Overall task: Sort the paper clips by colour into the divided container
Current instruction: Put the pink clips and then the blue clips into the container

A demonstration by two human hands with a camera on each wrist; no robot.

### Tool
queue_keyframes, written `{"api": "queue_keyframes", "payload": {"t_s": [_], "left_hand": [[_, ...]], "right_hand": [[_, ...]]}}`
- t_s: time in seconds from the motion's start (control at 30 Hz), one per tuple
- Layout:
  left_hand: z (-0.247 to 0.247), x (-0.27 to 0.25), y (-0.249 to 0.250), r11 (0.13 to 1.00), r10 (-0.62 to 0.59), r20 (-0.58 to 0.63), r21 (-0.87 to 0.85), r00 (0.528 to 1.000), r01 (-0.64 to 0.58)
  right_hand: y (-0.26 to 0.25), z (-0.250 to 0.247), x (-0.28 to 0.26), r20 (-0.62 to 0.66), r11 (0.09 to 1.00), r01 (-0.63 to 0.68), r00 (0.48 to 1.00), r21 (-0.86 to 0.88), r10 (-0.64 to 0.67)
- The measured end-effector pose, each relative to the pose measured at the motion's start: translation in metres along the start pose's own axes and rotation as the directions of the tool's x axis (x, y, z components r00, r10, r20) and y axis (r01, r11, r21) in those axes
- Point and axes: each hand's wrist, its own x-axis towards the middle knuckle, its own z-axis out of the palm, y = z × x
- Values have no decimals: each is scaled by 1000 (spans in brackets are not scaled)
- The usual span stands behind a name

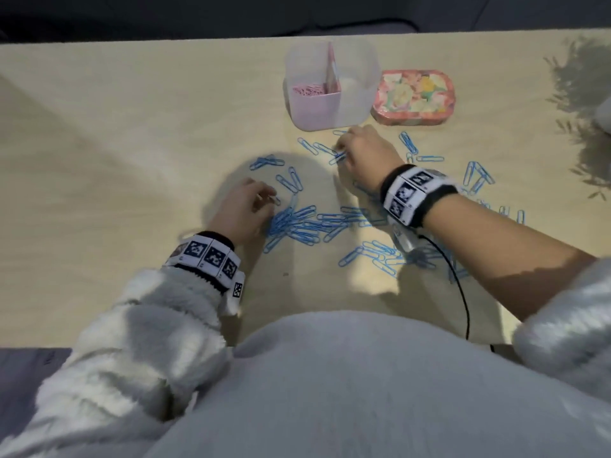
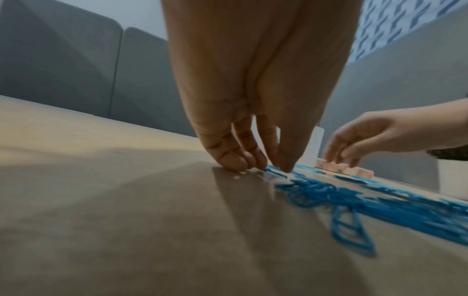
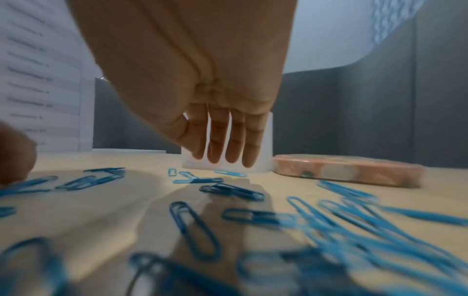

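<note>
The translucent divided container (image 1: 357, 104) stands at the back of the table. Pink clips (image 1: 309, 90) lie in its left compartment; I see nothing in the right one. Several blue paper clips (image 1: 297, 223) are scattered over the table in front. My left hand (image 1: 269, 198) is down at the left end of the pile. In the left wrist view its thumb and fingertips (image 2: 268, 169) pinch one blue clip (image 2: 274, 172) against the table. My right hand (image 1: 342, 153) hovers just in front of the container, its fingers (image 3: 222, 160) straight, spread and holding nothing, above loose blue clips (image 3: 228, 190).
A flat floral tin (image 1: 411, 97) lies right of the container. A black cable (image 1: 463, 292) runs from my right wrist to the front edge. At the far right stands a white plant pot (image 2: 453, 176), its leaf shadows falling on the table. Bare table lies to the left.
</note>
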Motion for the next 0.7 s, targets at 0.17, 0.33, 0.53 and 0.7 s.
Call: {"api": "queue_keyframes", "payload": {"t_s": [0.17,0.33,0.53,0.7], "left_hand": [[-14,31,-7,970,69,-139,242,988,-34],[-9,44,-9,896,-29,165,441,986,-47],[6,7,-7,872,49,246,461,968,-161],[-4,25,-5,992,69,30,103,997,-71]], "right_hand": [[-25,20,28,78,982,-36,996,-183,51],[-43,37,9,140,958,163,981,-235,-133],[-18,29,-12,97,970,238,966,50,-242],[-31,40,-22,210,940,334,917,62,-340]]}}
